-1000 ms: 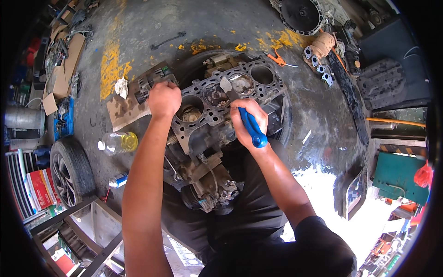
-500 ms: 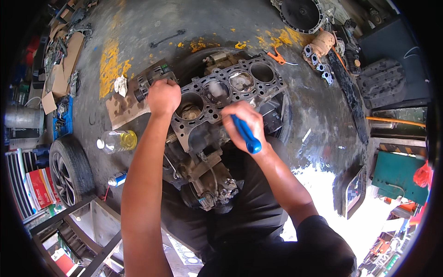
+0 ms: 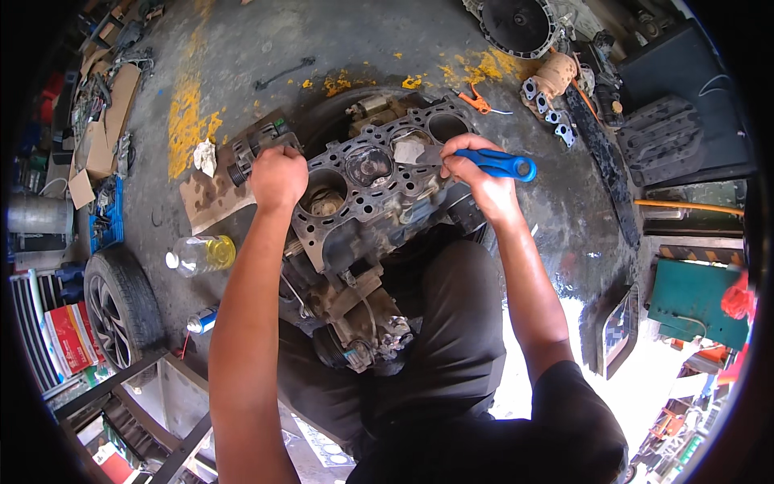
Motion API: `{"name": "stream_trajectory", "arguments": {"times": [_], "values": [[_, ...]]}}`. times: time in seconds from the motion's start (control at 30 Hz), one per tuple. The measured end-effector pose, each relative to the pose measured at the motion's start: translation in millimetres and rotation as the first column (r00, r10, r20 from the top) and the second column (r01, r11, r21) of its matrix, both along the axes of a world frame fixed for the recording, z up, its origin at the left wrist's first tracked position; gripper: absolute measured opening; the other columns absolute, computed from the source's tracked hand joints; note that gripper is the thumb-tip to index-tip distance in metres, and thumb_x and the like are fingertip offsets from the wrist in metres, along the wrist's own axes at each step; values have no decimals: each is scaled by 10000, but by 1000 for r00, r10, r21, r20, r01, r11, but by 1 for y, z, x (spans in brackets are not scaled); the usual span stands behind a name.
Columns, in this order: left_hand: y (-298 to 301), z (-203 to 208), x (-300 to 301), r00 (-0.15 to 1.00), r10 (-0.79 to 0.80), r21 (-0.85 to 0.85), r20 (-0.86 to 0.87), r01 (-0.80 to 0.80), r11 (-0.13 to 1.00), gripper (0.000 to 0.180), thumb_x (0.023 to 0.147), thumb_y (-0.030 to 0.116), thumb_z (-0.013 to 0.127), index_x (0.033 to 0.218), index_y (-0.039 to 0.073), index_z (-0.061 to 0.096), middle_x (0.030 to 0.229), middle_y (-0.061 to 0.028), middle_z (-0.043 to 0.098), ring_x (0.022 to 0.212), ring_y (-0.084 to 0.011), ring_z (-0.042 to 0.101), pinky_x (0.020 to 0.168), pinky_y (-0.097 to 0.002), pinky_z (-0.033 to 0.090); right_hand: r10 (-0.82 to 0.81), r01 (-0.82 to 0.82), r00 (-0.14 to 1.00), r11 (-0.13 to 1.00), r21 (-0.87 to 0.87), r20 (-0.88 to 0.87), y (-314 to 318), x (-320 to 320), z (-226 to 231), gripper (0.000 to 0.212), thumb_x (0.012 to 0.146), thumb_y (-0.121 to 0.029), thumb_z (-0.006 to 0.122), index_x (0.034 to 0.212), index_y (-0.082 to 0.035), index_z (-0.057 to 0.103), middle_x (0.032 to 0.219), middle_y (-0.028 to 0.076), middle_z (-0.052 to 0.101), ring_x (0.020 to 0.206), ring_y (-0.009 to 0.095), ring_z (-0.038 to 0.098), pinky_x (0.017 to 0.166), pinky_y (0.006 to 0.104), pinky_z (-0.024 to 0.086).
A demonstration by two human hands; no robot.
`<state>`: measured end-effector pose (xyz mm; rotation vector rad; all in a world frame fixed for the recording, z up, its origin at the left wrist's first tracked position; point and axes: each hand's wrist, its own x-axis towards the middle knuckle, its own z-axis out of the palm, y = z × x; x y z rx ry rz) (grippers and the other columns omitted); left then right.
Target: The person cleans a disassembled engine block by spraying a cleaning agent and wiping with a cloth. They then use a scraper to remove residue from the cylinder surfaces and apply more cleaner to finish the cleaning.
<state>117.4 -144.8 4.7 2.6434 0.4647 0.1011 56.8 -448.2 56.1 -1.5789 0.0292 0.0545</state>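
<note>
A grey engine block with a row of round cylinder bores lies tilted in front of me. My right hand grips the blue handle of a scraper over the block's right part. Its flat grey blade reaches left toward a bore with a pale patch inside. Dark, stained piston tops show in the other bores. My left hand is curled into a fist at the block's far left, against a pulleyed metal unit. Whatever lies under those fingers is hidden.
Stained cardboard lies left of the block, with a crumpled white rag on it. Nearer are a bottle of yellow liquid, a spray can and a wheel. Orange-handled pliers lie beyond the block.
My right hand has moved right with the scraper, from the middle bores. The handle has swung from pointing toward me to pointing right. My left hand stays in place on the block's left side.
</note>
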Motion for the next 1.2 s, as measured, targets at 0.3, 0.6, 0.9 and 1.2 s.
{"name": "stream_trajectory", "arguments": {"times": [0.3,0.6,0.9,1.2], "values": [[4,-3,2,1000,-21,-10,4,21,1000,311,885,233,521,913,14,740,1067,-221,702,1005,-425,661,914,-497,517,-95,89,995,974,208,18,-2,4,-8,117,809,-50,619,897,-6,683,744,44,636,677,113,586,607,234,407],[-1,0,0,1000,0,2,-20,0,1000,310,895,239,516,923,25,738,1083,-201,701,1027,-410,650,938,-490,494,158,-110,970,962,250,-182,24,41,-1,163,723,-41,590,837,29,684,650,36,563,554,92,469,513,248,303],[1,-3,-3,998,3,8,59,-4,1000,320,910,274,522,867,33,728,995,-242,693,982,-446,646,883,-500,516,250,-237,961,965,111,-122,31,56,10,132,704,-35,604,800,23,673,696,50,591,586,105,505,529,256,354],[1,-1,0,1000,-11,13,-10,11,1000,296,904,240,528,906,35,741,1065,-186,704,1023,-388,655,921,-498,498,193,-119,946,955,-273,260,78,11,33,60,770,-57,637,783,-40,692,701,23,664,664,110,631,627,283,506]]}}
